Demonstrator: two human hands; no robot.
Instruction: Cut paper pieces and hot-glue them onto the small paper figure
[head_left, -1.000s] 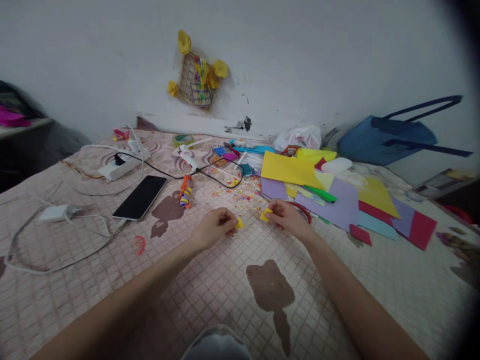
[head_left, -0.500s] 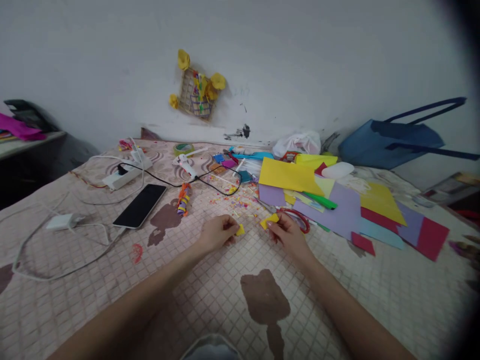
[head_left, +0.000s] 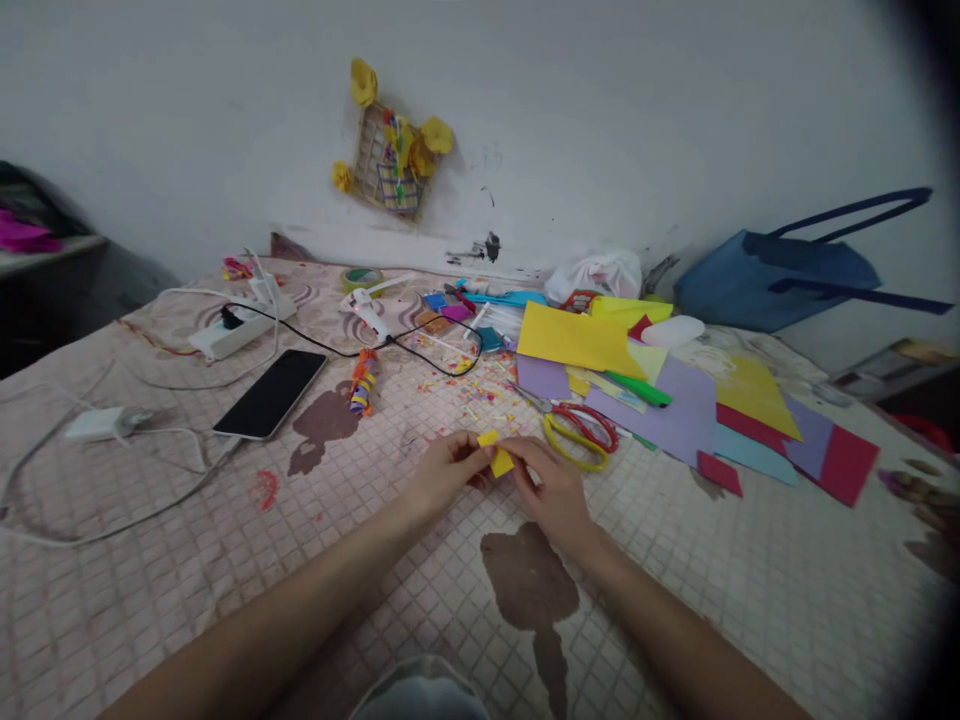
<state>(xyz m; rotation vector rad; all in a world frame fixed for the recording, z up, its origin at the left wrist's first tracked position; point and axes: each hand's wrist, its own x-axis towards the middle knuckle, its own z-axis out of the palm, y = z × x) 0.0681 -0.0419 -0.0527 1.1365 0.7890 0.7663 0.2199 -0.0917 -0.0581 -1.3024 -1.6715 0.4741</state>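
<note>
Half a second ago the two hands were apart, each pinching its own yellow scrap; now they have come together, and the left hand (head_left: 442, 475) and right hand (head_left: 553, 492) both pinch one small yellow paper piece (head_left: 499, 460) between thumb and fingertips. The piece is bright yellow, flat and roughly rectangular, with a smaller yellow corner showing above it. Its long axis tilts from upper left, away from the person, down to lower right. It is held just above the checked cloth (head_left: 420, 590), near and to the left of the yellow-and-red-handled scissors (head_left: 581, 436), which were half hidden before.
</note>
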